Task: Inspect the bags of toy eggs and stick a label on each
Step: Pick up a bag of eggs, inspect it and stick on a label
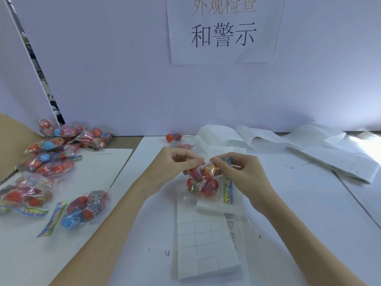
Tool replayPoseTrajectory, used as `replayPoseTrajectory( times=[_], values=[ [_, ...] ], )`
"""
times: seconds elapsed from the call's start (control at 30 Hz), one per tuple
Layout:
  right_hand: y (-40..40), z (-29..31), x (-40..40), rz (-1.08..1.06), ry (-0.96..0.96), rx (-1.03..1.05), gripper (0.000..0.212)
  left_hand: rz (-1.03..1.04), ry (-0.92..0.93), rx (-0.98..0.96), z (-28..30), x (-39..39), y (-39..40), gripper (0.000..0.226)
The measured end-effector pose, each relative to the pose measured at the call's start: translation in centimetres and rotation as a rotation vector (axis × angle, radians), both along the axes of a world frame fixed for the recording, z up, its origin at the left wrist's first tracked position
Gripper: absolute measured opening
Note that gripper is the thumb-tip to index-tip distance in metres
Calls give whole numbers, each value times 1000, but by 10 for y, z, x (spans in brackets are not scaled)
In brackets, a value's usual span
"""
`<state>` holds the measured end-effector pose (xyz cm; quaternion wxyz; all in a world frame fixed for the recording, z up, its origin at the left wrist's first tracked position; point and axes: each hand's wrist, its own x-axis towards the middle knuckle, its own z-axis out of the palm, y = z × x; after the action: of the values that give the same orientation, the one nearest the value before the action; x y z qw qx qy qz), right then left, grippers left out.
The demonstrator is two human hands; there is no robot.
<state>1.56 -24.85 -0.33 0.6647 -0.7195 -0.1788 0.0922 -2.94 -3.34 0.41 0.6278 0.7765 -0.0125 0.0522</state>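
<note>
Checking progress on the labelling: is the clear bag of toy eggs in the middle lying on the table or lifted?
Lifted. Left hand and right hand pinch the clear bag of toy eggs at its top, above the white label sheet.

Left hand point(177, 162) and right hand point(237, 172) raised together above white table point(299, 213), fingertips nearly touching, pinching top of clear plastic bag of red and pink toy eggs point(203, 180) hanging just below fingers. Beneath bag, white gridded label sheet point(206, 244). Far left of fingers, heap of similar clear egg bags point(57, 153). Behind fingers, crumpled white backing paper point(288, 141).
</note>
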Motion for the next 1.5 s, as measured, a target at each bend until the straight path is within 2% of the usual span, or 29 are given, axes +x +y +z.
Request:
replayPoseTrajectory(
  times=[0.23,0.33,0.43,0.5,0.57,0.67,0.77,0.87,1.07,1.17,1.23,1.4,1.5],
  values=[
    [9,-3,-1,-155,56,139,13,228,-17,-213,-3,9,-8,22],
    [14,-4,-6,-184,13,144,14,301,-62,-230,-5,11,-11,15],
    [10,-6,-6,-234,24,183,16,181,2,-249,-7,10,-7,45],
    [7,-6,-3,-244,67,211,18,67,52,-240,-7,9,-6,54],
    [4,-4,-1,-208,92,175,20,54,37,-207,-8,8,-6,44],
    [3,-1,-2,-115,24,22,37,80,13,-195,-6,8,-3,22],
    [5,2,-7,-39,-38,-9,19,15,31,-141,-4,5,0,23],
    [7,0,-7,-76,-39,1,16,-91,12,-40,-4,1,-4,23],
    [5,-2,-5,-129,85,107,24,95,-7,-72,-3,5,-10,39],
    [5,0,-4,-125,42,12,22,167,-23,-92,-4,7,-13,38],
    [4,1,-4,-43,85,1,20,192,-39,-73,-5,6,-14,39],
    [-2,5,-3,43,405,378,13,278,-52,-20,3,8,-4,69],
    [-5,8,-2,90,501,504,10,208,-45,-120,6,7,3,69]
  ],
)
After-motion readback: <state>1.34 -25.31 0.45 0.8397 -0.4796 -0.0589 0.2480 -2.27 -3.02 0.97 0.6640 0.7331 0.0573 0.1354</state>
